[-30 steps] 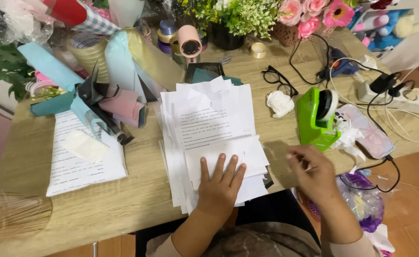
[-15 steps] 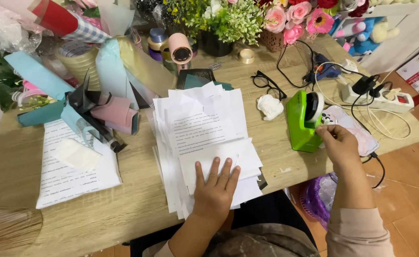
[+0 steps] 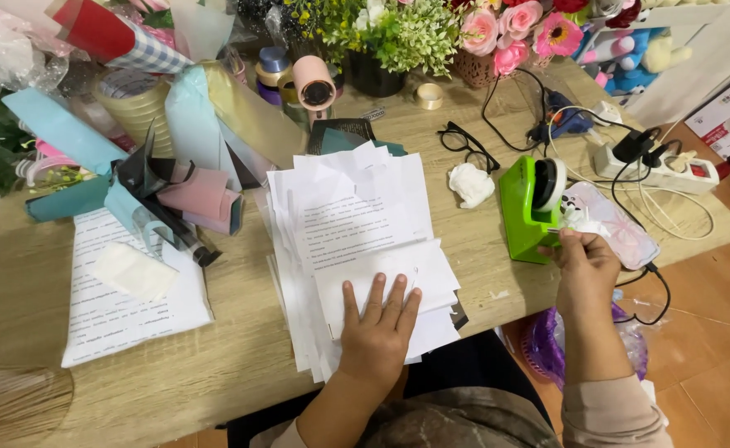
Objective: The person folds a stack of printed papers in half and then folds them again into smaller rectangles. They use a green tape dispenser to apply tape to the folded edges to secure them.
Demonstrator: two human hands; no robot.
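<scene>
Fingers of my left hand (image 3: 375,332) lie spread and flat on the loose stack of white printed sheets (image 3: 357,224), pinning thin, slippery paper; I judge steady pressure keeps it from fanning. Right of them, my right hand (image 3: 585,270) pinches tape at the glossy green plastic dispenser (image 3: 527,207) just beside it.

Your left hand (image 3: 377,328) covers part of the top sheet in the paper stack (image 3: 357,241), and the print just beyond your fingertips is too small to tell. Your right hand (image 3: 585,265) hides the near corner of the green tape dispenser (image 3: 524,207) (whether tape sits between those fingers can't be told). Both forearms run off the bottom edge.
</scene>
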